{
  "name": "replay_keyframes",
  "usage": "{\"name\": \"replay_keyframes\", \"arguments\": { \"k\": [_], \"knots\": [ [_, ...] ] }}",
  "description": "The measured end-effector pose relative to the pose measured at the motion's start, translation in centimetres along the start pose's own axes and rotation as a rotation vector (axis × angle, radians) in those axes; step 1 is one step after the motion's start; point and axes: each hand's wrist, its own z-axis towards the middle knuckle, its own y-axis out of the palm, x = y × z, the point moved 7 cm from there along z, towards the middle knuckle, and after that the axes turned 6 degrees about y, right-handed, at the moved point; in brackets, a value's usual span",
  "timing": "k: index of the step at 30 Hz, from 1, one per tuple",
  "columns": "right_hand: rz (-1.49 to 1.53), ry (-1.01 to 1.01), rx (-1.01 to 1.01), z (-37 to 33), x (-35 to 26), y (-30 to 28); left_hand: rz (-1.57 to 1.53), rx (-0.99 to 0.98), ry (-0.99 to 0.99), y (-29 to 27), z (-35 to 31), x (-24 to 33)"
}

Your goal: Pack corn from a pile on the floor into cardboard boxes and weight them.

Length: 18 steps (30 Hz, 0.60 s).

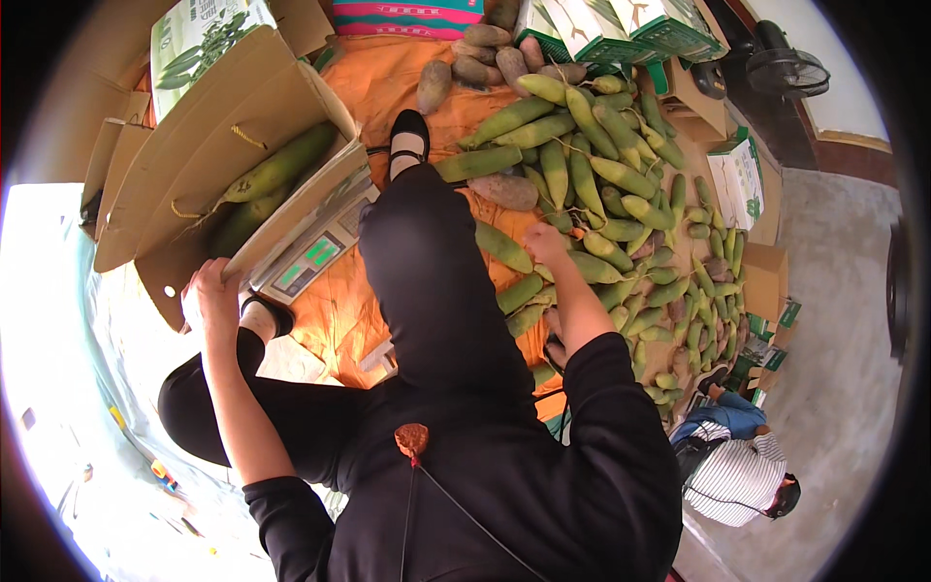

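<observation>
My left hand is closed on the rim of an open cardboard box at the left. Long green radishes lie inside, beside yellow cord handles. Under the box is a digital scale with a lit green display. My right hand is at the near-left side of a big pile of green radishes. Its fingers look curled, and whatever they may hold is hidden. Just left of it lies one green radish; a brownish radish lies slightly farther off.
Orange sheeting covers the floor around my feet. Brownish radishes lie at the far side, below a pink and teal box. Green and white cartons stand behind the pile. A black fan and a seated person are at the right.
</observation>
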Motion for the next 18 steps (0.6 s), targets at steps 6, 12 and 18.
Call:
{"name": "replay_keyframes", "arguments": {
  "k": [6, 12, 18],
  "knots": [
    [-0.097, -0.35, 0.329, 1.6, -9.6, -0.1, 0.018, 0.018, -0.001, -0.5, -0.1, 0.4],
    [0.551, 0.13, 0.189, 6.2, -12.6, -0.1, 0.044, -0.06, -0.094, -1.1, -0.1, 0.8],
    [1.092, 0.552, 0.132, 7.5, -10.6, 1.9, 0.022, 0.013, -0.055, -1.8, 0.2, 2.3]
  ]
}}
